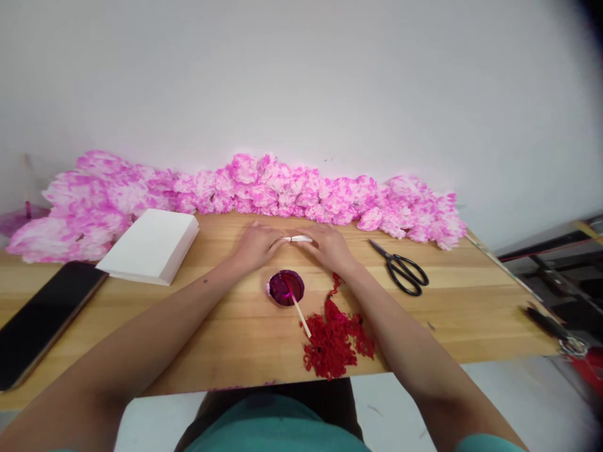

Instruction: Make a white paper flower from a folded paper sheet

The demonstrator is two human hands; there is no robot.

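Left grip (257,247) and right grip (328,247) pinch a white strip (301,238) and, drawn back low, could tip the near-side bowl (273,281).

The one view looks from the person's head, forward and down across the tabletop (226,345), near enough that the shirt (273,427) enters at the bottom edge and the forearms (183,333) run in from the lower corners. The left grip (257,247) and right grip (330,248) fall around mid-frame, the wall (301,81) spans the top, and the wide framing reaches past the tabletop's right end
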